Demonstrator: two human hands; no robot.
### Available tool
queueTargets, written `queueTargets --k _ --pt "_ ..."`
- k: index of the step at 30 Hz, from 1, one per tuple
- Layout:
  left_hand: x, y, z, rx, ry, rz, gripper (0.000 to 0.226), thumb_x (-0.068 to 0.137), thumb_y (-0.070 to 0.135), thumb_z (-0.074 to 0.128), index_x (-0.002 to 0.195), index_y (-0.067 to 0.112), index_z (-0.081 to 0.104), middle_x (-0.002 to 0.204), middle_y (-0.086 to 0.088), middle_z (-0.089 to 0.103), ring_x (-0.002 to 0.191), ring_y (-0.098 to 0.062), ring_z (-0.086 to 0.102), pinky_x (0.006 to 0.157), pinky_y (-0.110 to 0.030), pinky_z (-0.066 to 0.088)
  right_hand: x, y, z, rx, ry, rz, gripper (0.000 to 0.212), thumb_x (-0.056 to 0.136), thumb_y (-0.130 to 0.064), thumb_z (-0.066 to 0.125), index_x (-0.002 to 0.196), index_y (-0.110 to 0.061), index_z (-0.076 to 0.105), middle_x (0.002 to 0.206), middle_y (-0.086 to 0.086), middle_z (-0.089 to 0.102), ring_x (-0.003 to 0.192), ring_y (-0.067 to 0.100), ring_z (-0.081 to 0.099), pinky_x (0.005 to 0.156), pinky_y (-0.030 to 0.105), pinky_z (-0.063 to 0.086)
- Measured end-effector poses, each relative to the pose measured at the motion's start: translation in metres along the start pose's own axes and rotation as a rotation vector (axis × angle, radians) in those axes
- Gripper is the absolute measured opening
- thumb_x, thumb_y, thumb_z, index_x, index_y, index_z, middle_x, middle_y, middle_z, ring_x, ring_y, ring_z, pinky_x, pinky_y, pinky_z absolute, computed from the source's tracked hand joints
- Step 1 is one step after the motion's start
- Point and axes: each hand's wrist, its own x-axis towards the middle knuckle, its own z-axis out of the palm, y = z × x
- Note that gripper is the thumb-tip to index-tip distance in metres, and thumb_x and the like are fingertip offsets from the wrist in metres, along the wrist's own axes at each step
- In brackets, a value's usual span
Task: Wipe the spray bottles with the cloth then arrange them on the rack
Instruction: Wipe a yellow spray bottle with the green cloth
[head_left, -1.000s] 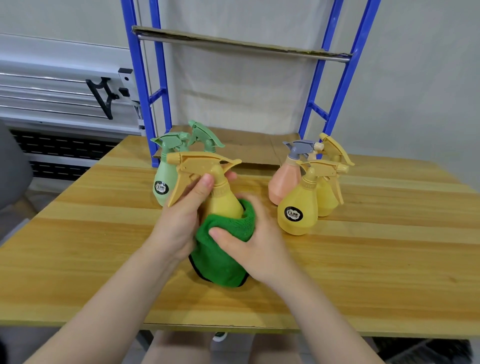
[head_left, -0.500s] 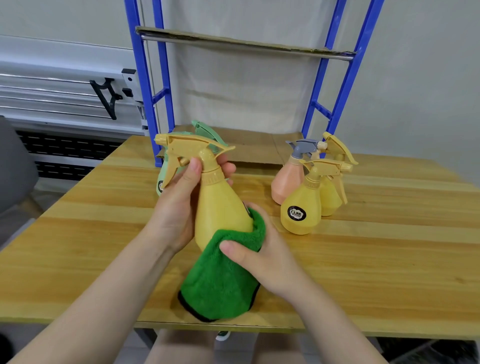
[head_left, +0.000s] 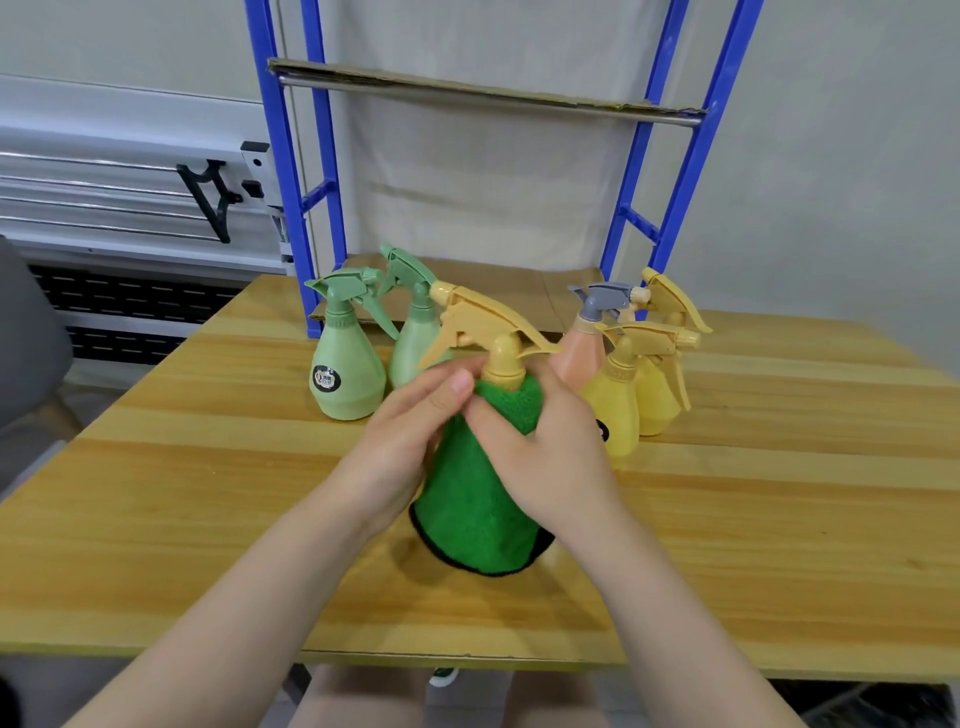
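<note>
Both hands wrap the fluffy green cloth (head_left: 475, 483) round the yellow plastic spray bottle (head_left: 493, 338): left hand (head_left: 410, 431) and right hand (head_left: 540, 441) curl around it, gripping.

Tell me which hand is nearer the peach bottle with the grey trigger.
Right. The right hand sits just in front of the peach bottle; the left hand is across the green cloth, farther away.

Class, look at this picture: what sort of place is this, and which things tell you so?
Probably a workroom or a staged practice area: a blue metal rack with cardboard shelves stands on a plain wooden table against a bare wall.
</note>
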Motion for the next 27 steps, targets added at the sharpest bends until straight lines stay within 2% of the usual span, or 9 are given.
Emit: queueTargets --k 5,7,9,14,16,18,20,25,27 --pt "-0.003 -0.002 0.008 0.085 -0.041 0.047 0.031 0.081 0.016 0.063 0.11 0.004 0.064 0.105 -0.013 0.066 0.099 -0.018 0.062 0.085 -0.026 0.051 -0.004 0.008 0.007 -0.335 0.058 -0.047 0.036 0.079 -0.046 0.06 0.1 -0.018 0.051 0.086 -0.008 0.051 0.084 0.022 0.059 0.063 0.033 0.045" --pt "-0.002 -0.001 0.011 0.097 -0.014 0.056 0.037 0.079 0.016 0.067 0.112 -0.001 0.063 0.107 -0.023 0.065 0.1 -0.022 0.062 0.092 -0.034 0.051 -0.005 0.012 0.012 -0.375 0.047 -0.041 0.045 0.079 -0.046 0.06 0.111 -0.015 0.053 0.089 -0.009 0.045 0.089 0.021 0.058 0.063 0.03 0.041" --pt "-0.001 0.001 0.011 0.109 0.02 0.075 0.035 0.076 0.015 0.071 0.108 0.002 0.068 0.102 -0.017 0.069 0.097 -0.019 0.064 0.09 -0.03 0.052 -0.006 0.015 0.016 -0.341 0.017 -0.064 0.057 0.076 -0.052 0.057 0.122 -0.018 0.052 0.096 -0.011 0.048 0.094 0.017 0.059 0.067 0.03 0.047" --pt "0.003 0.005 0.005 -0.062 0.113 0.115 0.027 0.077 0.013 0.068 0.102 0.007 0.069 0.1 0.001 0.073 0.09 -0.007 0.064 0.075 -0.02 0.053 -0.013 0.027 0.015 -0.165 0.037 -0.145 0.065 0.075 -0.054 0.068 0.129 -0.025 0.046 0.12 -0.014 0.051 0.114 0.006 0.049 0.094 0.023 0.043" --pt "0.005 0.007 -0.002 -0.139 0.14 0.11 0.029 0.081 0.018 0.069 0.108 0.008 0.068 0.102 0.002 0.071 0.094 -0.008 0.062 0.075 -0.023 0.053 -0.015 0.036 0.014 -0.097 0.03 -0.148 0.07 0.074 -0.055 0.07 0.132 -0.026 0.045 0.127 -0.013 0.051 0.119 0.005 0.049 0.101 0.028 0.043" --pt "0.006 0.009 -0.007 -0.178 0.164 0.111 0.037 0.08 0.027 0.067 0.114 0.011 0.065 0.107 0.002 0.068 0.099 -0.01 0.061 0.085 -0.031 0.052 -0.019 0.046 0.016 0.044 0.024 -0.111 0.073 0.073 -0.055 0.072 0.135 -0.028 0.043 0.131 -0.01 0.052 0.123 0.008 0.05 0.102 0.036 0.046" --pt "0.007 0.013 -0.007 -0.181 0.171 0.139 0.029 0.085 0.03 0.062 0.11 0.016 0.068 0.108 0.004 0.067 0.1 -0.01 0.059 0.095 -0.039 0.044 -0.023 0.052 0.02 0.201 0.027 -0.068 0.077 0.073 -0.053 0.074 0.138 -0.027 0.042 0.133 -0.006 0.053 0.124 0.015 0.053 0.102 0.042 0.047" --pt "0.003 0.013 0.002 -0.22 0.134 0.205 0.023 0.088 0.029 0.053 0.093 0.026 0.075 0.105 0.007 0.069 0.1 -0.008 0.061 0.089 -0.029 0.051 -0.031 0.044 0.027 0.672 0.07 0.131 0.075 0.068 -0.051 0.069 0.133 -0.023 0.047 0.117 -0.012 0.064 0.108 0.002 0.063 0.085 0.018 0.051" --pt "0.002 0.009 0.004 -0.253 0.122 0.225 0.021 0.088 0.03 0.054 0.095 0.026 0.074 0.112 0.005 0.068 0.105 -0.009 0.061 0.088 -0.03 0.052 -0.027 0.041 0.027 0.829 0.107 0.318 0.078 0.064 -0.06 0.067 0.13 -0.021 0.054 0.118 -0.001 0.068 0.107 0.009 0.066 0.086 0.026 0.054"
